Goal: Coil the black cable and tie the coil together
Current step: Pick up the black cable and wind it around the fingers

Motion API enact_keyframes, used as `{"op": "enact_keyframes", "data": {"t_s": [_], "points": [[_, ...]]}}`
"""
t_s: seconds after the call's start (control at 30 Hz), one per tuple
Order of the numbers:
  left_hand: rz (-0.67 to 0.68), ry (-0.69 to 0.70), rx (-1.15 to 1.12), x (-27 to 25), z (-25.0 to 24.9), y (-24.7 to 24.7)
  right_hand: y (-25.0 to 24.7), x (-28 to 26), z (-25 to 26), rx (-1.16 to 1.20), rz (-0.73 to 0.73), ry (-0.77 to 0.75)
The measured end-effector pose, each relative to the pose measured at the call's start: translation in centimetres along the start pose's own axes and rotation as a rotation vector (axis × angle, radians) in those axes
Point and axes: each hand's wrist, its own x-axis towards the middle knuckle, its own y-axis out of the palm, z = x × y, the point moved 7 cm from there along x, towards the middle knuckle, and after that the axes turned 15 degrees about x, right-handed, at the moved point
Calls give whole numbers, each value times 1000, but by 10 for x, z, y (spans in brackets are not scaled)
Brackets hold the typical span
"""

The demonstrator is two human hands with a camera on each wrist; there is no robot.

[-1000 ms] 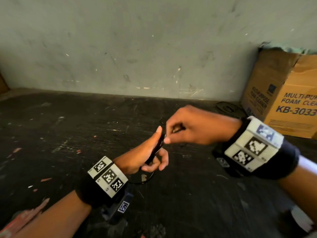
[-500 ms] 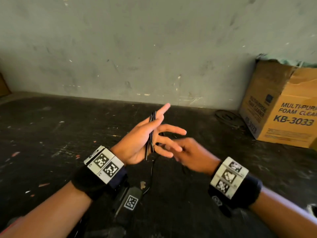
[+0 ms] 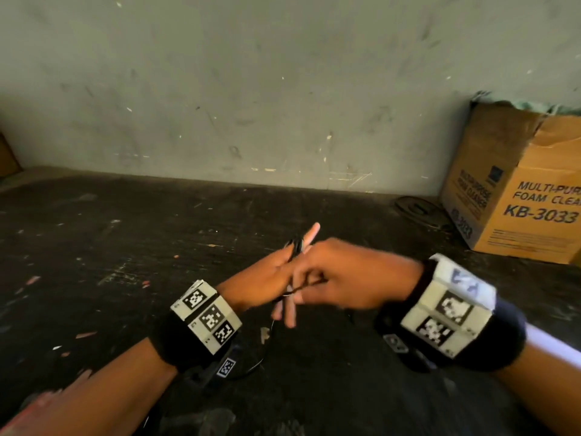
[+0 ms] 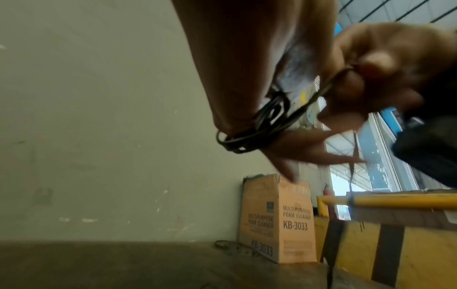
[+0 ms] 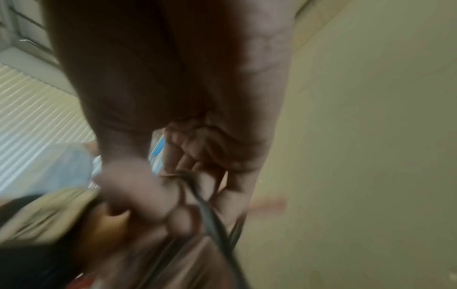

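The black cable (image 3: 295, 245) is wound in several thin loops round my left hand (image 3: 267, 278), which is held above the dark table with its index finger straight and pointing up and away. In the left wrist view the loops (image 4: 259, 127) run round the thumb and across the outstretched fingers. My right hand (image 3: 345, 278) lies over the left hand's fingers and pinches a strand of the cable (image 5: 212, 217) between thumb and curled fingers. A loose tail (image 3: 265, 350) hangs down to the table below the hands. The cable's ends are hidden.
A cardboard box (image 3: 518, 190) marked KB-3033 stands at the back right against the grey wall. A dark ring (image 3: 415, 209) lies on the table (image 3: 125, 247) just left of the box. A yellow rail (image 4: 395, 203) runs beyond the table's right side.
My right hand has come up from beside the left hand's fingers to lie over them, bringing the strand along. The left hand keeps its fingers out and the loops on it.
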Motion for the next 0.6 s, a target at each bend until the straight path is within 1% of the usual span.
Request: {"op": "enact_keyframes", "data": {"t_s": [0.07,0.1,0.17,0.23,0.33,0.43,0.53,0.6], "points": [[161,-67,-54,-7,12,14,-33,-8,11,-56,-91,-50],[220,-71,-94,-12,14,20,-50,-11,14,-64,-137,-68],[294,-10,-200,-18,10,24,-79,-17,15,-92,-222,-101],[340,40,-270,-23,3,25,-103,-22,9,-159,-323,-109],[350,91,-329,-28,-11,24,-122,-24,-14,-205,-449,-118],[267,154,-434,-28,-26,12,-106,-16,-49,-155,-474,-130],[205,171,-609,-22,-40,-2,-60,-3,-75,-78,-464,-140],[136,189,-742,-13,-46,-14,-26,3,-77,24,-459,-130]]}}
